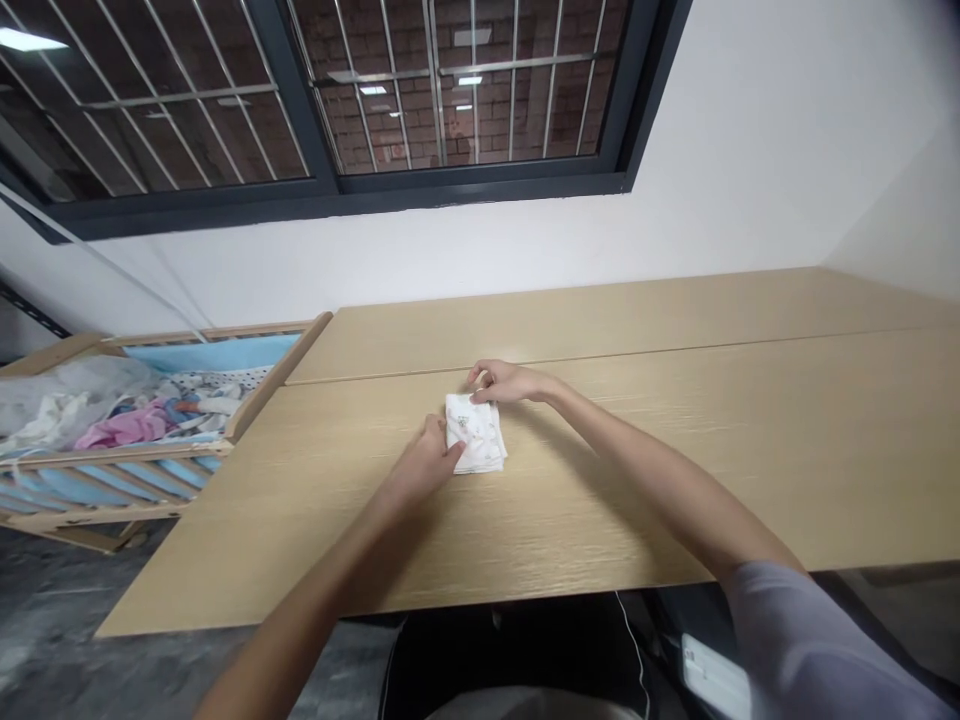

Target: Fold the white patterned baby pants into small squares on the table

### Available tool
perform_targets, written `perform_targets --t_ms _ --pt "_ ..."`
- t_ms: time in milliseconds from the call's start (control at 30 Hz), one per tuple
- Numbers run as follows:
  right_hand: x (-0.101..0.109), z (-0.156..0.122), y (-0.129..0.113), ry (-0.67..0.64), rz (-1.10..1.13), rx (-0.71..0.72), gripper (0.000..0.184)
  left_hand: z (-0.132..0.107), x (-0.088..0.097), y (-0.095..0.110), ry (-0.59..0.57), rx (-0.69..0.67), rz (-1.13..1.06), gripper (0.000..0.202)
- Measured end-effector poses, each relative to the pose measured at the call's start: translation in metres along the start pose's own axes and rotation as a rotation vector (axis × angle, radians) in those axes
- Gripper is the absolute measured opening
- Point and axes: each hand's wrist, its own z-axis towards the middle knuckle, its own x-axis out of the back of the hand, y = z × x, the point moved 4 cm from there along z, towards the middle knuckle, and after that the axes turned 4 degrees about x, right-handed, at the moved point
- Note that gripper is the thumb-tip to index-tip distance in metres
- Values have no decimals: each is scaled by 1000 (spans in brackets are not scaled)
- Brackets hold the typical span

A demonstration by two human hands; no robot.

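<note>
A small folded white cloth [475, 440] with a faint print lies flat on the wooden table [675, 430], its layers showing at the right and lower edges. At its left edge is my left hand [431, 460], thumb on top and fingers curled against the side, gripping the cloth. My right hand [504, 383] is at the far edge, with thumb and forefinger bent together at the cloth's upper corner in a pinch. Part of the cloth's far edge is hidden under the right hand.
Left of the table stands a wooden crib [277, 390] with a blue lining, holding a pile of clothes [135, 420]. A barred window [465, 100] is in the wall behind. Below the front edge are a black chair [517, 650], a white cable [634, 640] and a white device [712, 675].
</note>
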Motion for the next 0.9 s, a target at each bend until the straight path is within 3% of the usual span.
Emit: perform_targets --t_ms 100,267,333,433,567,633,733,900 --pt "-15 15 19 -15 -110 15 32 5 -12 1 10 18 81 35" --pt "-26 17 35 10 -161 62 21 -6 -8 10 60 54 250 35" --pt "-26 7 25 46 -256 145 27 -21 -8 19 111 36 327 34" --pt "-36 -17 -7 81 -496 395 45 -49 -21 37 249 -96 438 41" --pt "-76 -45 -40 -192 -538 626 57 -77 -59 50 377 -180 469 57" --pt "-92 -50 -41 -321 -499 607 57 -82 -75 50 372 -138 443 60" --pt "-102 -47 -25 -414 -474 472 58 -85 -86 48 333 -104 364 60" --pt "-93 -25 -3 -319 -417 487 53 -86 -85 43 333 -142 333 57"
